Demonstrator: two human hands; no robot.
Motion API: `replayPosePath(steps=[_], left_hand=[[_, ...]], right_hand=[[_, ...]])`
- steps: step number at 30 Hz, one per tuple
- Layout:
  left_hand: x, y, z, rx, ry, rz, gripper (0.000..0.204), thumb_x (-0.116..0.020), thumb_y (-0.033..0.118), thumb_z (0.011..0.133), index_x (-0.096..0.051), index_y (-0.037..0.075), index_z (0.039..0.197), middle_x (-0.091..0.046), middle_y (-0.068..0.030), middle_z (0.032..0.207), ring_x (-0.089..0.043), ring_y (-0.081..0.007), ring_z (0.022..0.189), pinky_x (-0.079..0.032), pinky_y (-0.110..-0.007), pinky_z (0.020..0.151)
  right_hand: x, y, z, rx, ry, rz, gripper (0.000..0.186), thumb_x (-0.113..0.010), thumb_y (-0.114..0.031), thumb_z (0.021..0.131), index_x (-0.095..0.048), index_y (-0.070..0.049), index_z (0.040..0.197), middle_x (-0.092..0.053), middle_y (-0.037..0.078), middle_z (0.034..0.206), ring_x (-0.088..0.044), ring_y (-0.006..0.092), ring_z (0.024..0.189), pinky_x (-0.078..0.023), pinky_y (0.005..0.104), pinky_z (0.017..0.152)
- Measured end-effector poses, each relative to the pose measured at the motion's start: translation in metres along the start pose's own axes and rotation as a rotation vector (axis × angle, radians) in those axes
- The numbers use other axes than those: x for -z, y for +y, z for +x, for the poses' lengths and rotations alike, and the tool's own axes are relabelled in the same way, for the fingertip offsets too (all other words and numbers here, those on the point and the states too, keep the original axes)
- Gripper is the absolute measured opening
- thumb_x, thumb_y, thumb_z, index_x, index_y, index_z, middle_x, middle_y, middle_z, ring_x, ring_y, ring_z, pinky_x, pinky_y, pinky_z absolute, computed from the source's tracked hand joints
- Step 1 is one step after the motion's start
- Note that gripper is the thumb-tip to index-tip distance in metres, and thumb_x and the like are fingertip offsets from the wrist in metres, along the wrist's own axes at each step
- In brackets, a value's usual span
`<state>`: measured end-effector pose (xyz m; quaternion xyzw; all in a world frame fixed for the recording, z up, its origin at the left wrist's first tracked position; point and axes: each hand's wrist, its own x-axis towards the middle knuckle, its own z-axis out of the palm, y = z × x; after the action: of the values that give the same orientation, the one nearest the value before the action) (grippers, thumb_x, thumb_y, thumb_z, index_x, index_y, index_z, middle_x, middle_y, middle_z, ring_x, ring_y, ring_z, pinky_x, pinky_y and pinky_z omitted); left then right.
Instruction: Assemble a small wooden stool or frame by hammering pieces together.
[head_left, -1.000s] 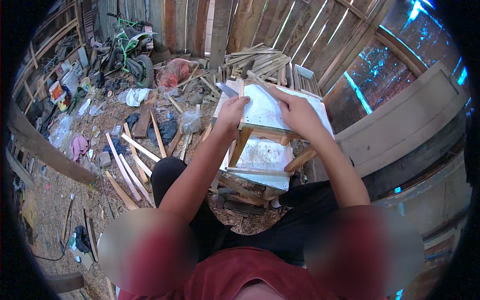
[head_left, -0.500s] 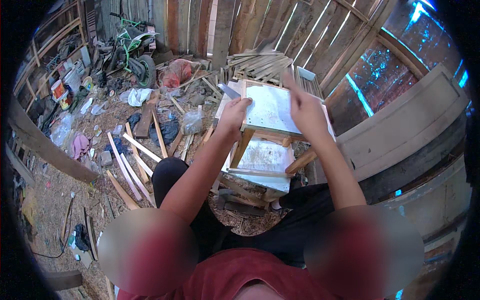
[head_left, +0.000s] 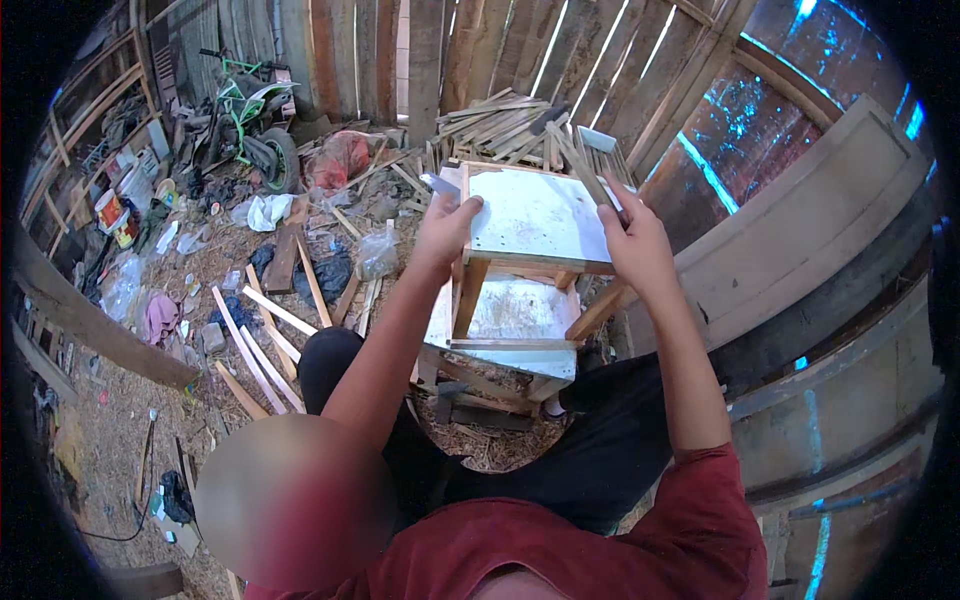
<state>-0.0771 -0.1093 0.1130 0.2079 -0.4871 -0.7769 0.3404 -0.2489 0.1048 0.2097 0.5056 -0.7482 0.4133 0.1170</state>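
Two hands flank the white-topped stool (head_left: 535, 215) between the knees (head_left: 330, 362): the left hand (head_left: 445, 238) at its left edge, probably steadying it, finger closure hidden; the right hand (head_left: 638, 240) clamped around a hammer (head_left: 582, 170), head pointing away.

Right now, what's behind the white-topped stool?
A pile of slats, then the plank wall. The stool hides the pile's near foot and whatever lies directly behind its legs; the tool in the right hand covers some slats.
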Motion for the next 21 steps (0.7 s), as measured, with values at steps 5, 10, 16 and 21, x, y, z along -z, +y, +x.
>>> replayPosePath(steps=[5, 10, 16, 21], left_hand=[[-0.007, 0.028, -0.017, -0.571, 0.274, 0.74, 0.055, -0.071, 0.03, 0.102, -0.061, -0.01, 0.14, -0.065, -0.027, 0.141, -0.066, -0.0364, 0.127, -0.054, -0.042, 0.106], [-0.039, 0.04, -0.048, -0.96, 0.041, 1.311, 0.058, -0.065, 0.033, 0.107, -0.056, -0.004, 0.151, -0.051, -0.027, 0.161, -0.044, -0.0418, 0.154, -0.03, -0.053, 0.129], [-0.069, 0.018, -0.068, -0.873, -0.019, 1.746, 0.083, -0.07, 0.056, 0.099, -0.05, -0.001, 0.157, -0.05, -0.0245, 0.163, -0.04, -0.0415, 0.157, -0.025, -0.056, 0.131], [-0.067, 0.018, -0.062, -0.871, -0.068, 1.826, 0.082, -0.073, 0.054, 0.097, -0.051, 0.005, 0.158, -0.05, -0.0202, 0.165, -0.042, -0.0402, 0.156, -0.027, -0.056, 0.131]], right_hand=[[0.021, 0.036, -0.01, -0.25, -0.034, -0.093, 0.041, -0.065, -0.034, 0.104, -0.072, -0.001, 0.127, -0.077, 0.023, 0.098, -0.075, 0.0356, 0.087, -0.056, 0.0445, 0.081], [0.035, 0.064, -0.025, -0.238, -0.009, 0.074, 0.031, -0.06, -0.027, 0.107, -0.072, 0.001, 0.11, -0.078, 0.017, 0.094, -0.075, 0.0317, 0.09, -0.056, 0.044, 0.084], [0.042, 0.11, -0.045, -0.297, 0.112, 0.166, 0.022, -0.06, -0.018, 0.108, -0.07, 0.001, 0.114, -0.079, 0.014, 0.103, -0.073, 0.0214, 0.093, -0.054, 0.0344, 0.086], [0.031, 0.138, -0.063, -0.295, 0.216, 0.315, 0.025, -0.066, -0.018, 0.105, -0.07, 0.002, 0.119, -0.08, 0.017, 0.107, -0.076, 0.0262, 0.094, -0.055, 0.0378, 0.083]])
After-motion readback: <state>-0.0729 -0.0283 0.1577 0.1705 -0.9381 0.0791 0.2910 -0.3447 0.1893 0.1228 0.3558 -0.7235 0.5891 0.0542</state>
